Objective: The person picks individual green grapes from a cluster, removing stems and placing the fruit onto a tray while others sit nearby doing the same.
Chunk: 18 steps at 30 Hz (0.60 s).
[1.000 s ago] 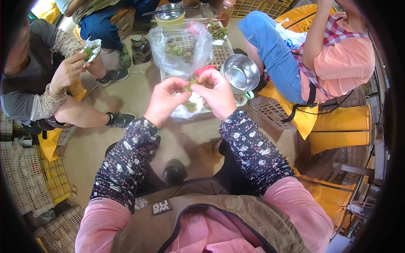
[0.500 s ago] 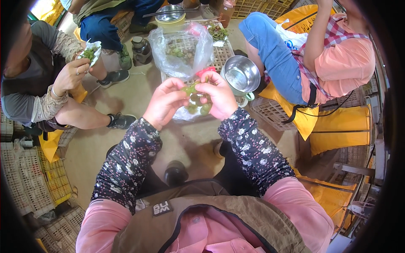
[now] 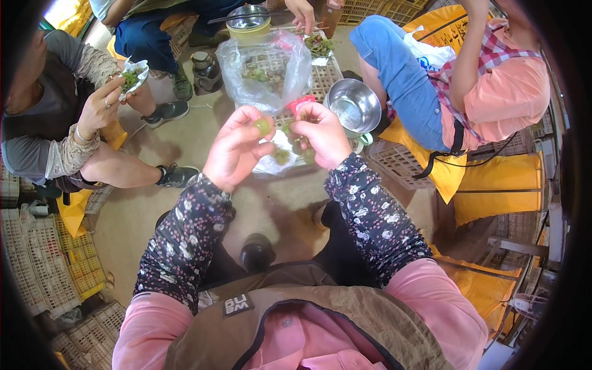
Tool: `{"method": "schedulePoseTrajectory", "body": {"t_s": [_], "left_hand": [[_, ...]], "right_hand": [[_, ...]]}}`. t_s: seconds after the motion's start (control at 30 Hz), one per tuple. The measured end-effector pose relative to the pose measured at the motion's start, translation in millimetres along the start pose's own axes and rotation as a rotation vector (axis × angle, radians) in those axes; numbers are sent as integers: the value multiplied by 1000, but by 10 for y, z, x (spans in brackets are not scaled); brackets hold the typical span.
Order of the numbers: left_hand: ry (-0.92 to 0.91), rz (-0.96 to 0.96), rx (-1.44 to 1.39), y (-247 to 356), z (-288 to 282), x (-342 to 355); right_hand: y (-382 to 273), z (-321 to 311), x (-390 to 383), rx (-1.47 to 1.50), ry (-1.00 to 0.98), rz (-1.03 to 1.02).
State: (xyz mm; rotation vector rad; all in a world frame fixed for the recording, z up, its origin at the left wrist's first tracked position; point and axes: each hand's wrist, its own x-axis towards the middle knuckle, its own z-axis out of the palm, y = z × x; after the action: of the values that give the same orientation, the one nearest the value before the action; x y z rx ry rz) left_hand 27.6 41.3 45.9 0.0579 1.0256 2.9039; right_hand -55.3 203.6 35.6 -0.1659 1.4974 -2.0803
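Between the thumb and fingers of my left hand is a single green grape. My right hand pinches a small bunch of grapes, partly hidden behind its fingers. The two hands are a short way apart, above the near end of a crate. Below them lies a white paper or plastic sheet with some greenish grapes on it. Just beyond, a clear plastic bag stands open with more green and brownish grapes inside.
A steel pot stands right of my hands on the white crate. Behind are a yellow pot and some greens. A dark jar is on the floor. People sit left, right and opposite; the left one holds greens in paper.
My left hand has come away from the bunch with one grape in its fingers; the bunch stays in my right hand. Across the crate, another person's hand has reached in near the greens.
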Motion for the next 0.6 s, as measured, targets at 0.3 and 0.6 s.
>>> {"method": "schedulePoseTrajectory", "body": {"t_s": [0.3, 0.6], "left_hand": [[-805, 141, 23, 277, 1173, -646], [-922, 285, -17, 357, 1078, -505]], "right_hand": [[378, -276, 233, -778, -38, -55], [578, -260, 262, -1122, -66, -154]]}}
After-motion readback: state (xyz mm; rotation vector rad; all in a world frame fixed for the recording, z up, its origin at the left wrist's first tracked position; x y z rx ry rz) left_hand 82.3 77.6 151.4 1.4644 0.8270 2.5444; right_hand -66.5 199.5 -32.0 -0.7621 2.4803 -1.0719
